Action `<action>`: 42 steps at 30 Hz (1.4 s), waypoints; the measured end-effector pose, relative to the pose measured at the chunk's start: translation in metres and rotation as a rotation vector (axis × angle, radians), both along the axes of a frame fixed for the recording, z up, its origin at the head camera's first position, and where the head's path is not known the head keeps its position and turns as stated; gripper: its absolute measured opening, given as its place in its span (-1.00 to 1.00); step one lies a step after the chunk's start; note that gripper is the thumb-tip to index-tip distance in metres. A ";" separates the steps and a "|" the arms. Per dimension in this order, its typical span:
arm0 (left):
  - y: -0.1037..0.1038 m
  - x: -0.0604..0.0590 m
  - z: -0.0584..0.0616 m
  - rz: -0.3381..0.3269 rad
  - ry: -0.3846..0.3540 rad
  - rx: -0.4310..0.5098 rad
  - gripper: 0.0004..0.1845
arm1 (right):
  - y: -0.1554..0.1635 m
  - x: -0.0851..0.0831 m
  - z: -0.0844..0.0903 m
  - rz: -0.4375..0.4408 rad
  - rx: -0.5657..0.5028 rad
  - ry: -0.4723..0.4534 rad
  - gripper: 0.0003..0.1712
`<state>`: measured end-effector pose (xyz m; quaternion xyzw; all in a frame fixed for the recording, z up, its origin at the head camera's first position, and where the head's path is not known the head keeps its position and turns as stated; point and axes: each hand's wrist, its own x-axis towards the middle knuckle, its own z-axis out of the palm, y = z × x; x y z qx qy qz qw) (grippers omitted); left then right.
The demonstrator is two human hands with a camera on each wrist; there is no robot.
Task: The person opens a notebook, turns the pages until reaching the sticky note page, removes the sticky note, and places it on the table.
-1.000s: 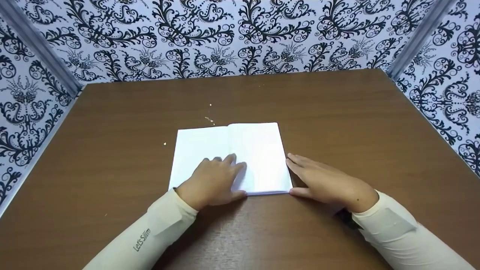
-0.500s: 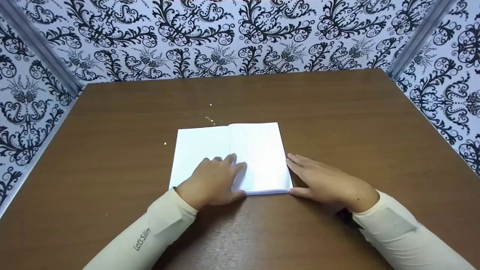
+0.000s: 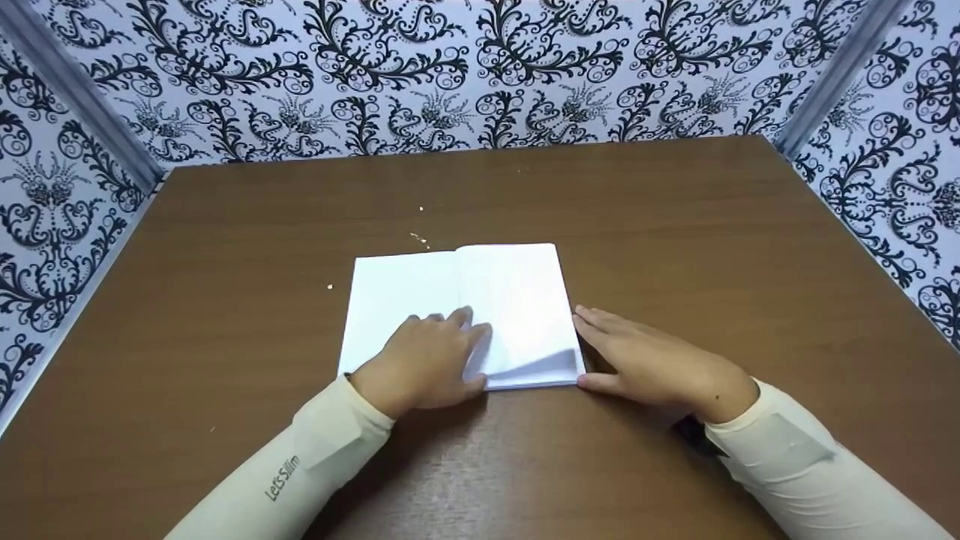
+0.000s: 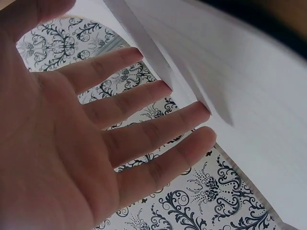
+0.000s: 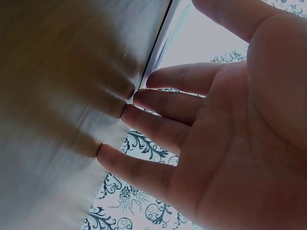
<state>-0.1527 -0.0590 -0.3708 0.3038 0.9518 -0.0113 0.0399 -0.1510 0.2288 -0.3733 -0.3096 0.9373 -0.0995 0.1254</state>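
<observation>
White folded paper (image 3: 480, 300) lies mid-table (image 3: 675, 225); my left hand (image 3: 424, 367), fingers flat, presses it, while my right hand (image 3: 652, 367) rests open along its right edge, thumb apparently lifting the near corner. Light, limp, easily creased: grip by corners.

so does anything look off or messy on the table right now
Two small things. The folded white paper does not lie flat: its near right corner is lifted, just beside the right hand. A few pale crumbs are scattered on the brown table beyond the paper's far edge.
</observation>
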 end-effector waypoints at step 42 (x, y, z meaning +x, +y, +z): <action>0.006 -0.011 0.011 -0.036 0.618 0.471 -0.71 | -0.001 -0.001 -0.001 0.044 -0.013 0.017 -0.27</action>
